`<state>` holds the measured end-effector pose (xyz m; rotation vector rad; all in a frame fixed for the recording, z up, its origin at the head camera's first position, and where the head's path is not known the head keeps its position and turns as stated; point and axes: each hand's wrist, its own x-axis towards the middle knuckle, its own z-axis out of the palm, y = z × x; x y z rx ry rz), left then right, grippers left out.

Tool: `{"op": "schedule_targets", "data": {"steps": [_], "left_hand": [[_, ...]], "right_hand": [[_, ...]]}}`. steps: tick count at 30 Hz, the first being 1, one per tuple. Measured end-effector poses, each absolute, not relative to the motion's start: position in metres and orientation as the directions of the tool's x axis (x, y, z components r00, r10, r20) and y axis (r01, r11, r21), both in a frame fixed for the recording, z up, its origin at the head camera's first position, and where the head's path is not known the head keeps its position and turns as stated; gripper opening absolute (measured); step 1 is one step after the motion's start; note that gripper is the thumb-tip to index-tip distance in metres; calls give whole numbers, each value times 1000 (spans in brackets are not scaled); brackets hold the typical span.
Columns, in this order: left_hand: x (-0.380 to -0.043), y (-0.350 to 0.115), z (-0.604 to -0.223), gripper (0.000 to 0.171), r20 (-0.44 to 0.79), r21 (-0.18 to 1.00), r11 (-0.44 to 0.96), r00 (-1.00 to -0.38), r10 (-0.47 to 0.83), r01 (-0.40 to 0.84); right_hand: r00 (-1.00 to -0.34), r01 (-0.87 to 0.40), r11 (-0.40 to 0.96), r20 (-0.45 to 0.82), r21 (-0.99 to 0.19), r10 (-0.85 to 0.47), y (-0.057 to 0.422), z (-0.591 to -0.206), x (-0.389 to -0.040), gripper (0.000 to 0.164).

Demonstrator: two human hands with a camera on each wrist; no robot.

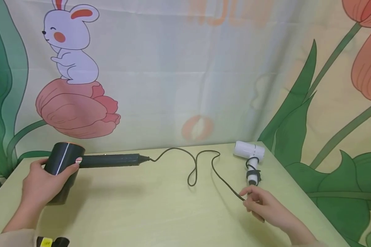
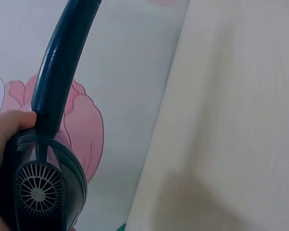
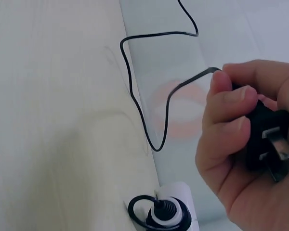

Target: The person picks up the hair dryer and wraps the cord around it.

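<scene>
My left hand (image 1: 44, 183) grips the barrel of a dark hair dryer (image 1: 109, 160), thumb near where the handle joins. The dryer is held up over the table's left side, its handle pointing right. In the left wrist view a round vented grille (image 2: 38, 190) shows on it. From the handle's end a thin black cord (image 1: 195, 168) runs in loose bends through the air to my right hand (image 1: 266, 207). In the right wrist view the curled fingers hold the cord's black plug (image 3: 267, 137), its metal prongs facing out.
A white hair dryer (image 1: 250, 151) lies at the table's back right corner, its black cord wound round its handle. The pale yellow table (image 1: 160, 212) ends at a printed curtain (image 1: 154, 85). A black object with a yellow label (image 1: 46, 242) shows at the bottom left.
</scene>
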<state>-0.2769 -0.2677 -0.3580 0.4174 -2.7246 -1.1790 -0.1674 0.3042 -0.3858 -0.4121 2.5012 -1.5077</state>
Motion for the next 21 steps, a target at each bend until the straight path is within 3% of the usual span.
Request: {"op": "schedule_targets", "data": {"steps": [9, 21], "left_hand": [[-271, -244, -339, 110, 27, 740, 654, -966, -259, -155], [-263, -218, -319, 108, 60, 772, 631, -980, -190, -75]], "right_hand": [[-953, -239, 487, 106, -840, -285, 289, -380, -191, 24], [-970, -238, 647, 211, -725, -120, 260, -373, -222, 27]]}}
